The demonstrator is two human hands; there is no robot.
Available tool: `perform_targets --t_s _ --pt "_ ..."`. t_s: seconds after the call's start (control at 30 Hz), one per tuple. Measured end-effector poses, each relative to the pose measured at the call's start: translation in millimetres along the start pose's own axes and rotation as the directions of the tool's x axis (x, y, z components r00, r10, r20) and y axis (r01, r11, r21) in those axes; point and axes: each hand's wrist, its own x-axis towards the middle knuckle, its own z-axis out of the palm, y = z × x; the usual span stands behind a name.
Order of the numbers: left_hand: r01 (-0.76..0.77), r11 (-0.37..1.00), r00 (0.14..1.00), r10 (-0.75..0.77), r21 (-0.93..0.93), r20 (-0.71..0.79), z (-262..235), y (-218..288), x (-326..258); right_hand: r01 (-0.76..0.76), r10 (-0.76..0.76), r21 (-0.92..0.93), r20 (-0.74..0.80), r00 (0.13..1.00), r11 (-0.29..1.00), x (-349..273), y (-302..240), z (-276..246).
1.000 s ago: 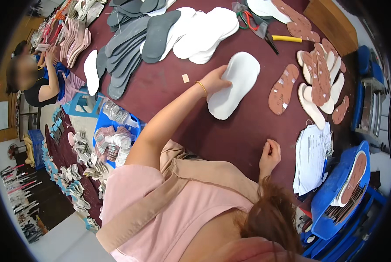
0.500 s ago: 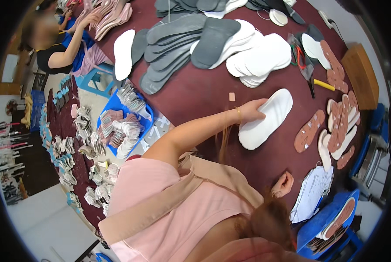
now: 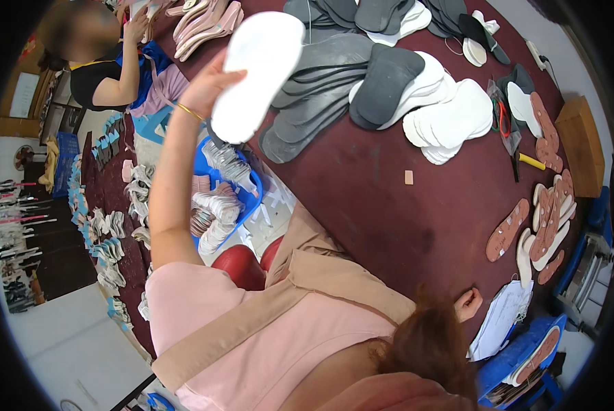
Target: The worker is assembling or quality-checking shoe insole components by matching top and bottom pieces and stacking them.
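Note:
My left hand [image 3: 211, 85] grips the edge of a white insole [image 3: 259, 75], thumb on its upper face. The arm is stretched far to the left, and the insole hangs over the left end of a pile of dark grey insoles [image 3: 314, 89], hiding part of it. Low at the right, my right hand [image 3: 468, 305] rests at the table [image 3: 389, 226] with its fingers curled in. No object shows in it, and hair and shoulder cover its wrist. Beside the grey pile lies a stack of white insoles [image 3: 450, 123].
Brown printed insoles [image 3: 507, 229] lie at the right, near a yellow-handled hammer [image 3: 531, 162] and red-handled scissors [image 3: 504, 118]. Papers [image 3: 502, 318] and a blue bin [image 3: 526, 359] are at lower right. A blue basket [image 3: 253, 204] stands left of the table. Another person [image 3: 108, 82] works at far left.
My left hand has carried the white insole from the middle of the table up and left to the grey pile. The view has shifted; my right hand stays low with fingers curled.

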Motion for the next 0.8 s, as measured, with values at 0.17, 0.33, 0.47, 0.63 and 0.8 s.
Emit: perform_targets --t_s 0.17,0.33,0.47,0.63,0.8 --pt "-0.024 0.983 0.999 0.015 0.182 0.051 -79 40 56 -0.029 0.026 -0.108 -0.028 0.999 0.994 0 3 5" --pt "0.260 0.810 0.964 -0.252 0.526 -0.088 -160 -20 133 -0.073 0.047 -0.208 -0.127 0.991 0.976 8 -3 20" --pt "-0.076 -0.024 0.897 0.436 0.997 0.078 -102 -57 173 0.168 -0.212 -0.184 -0.253 0.944 0.968 60 -69 61" --pt "-0.035 0.522 0.998 0.059 0.852 0.005 -30 -86 221 0.327 -0.463 0.487 0.186 0.867 0.809 142 -336 177" --pt "0.159 0.407 0.970 -0.234 0.899 -0.065 6 -63 247 0.680 -0.933 0.678 0.027 0.358 0.280 166 -527 288"
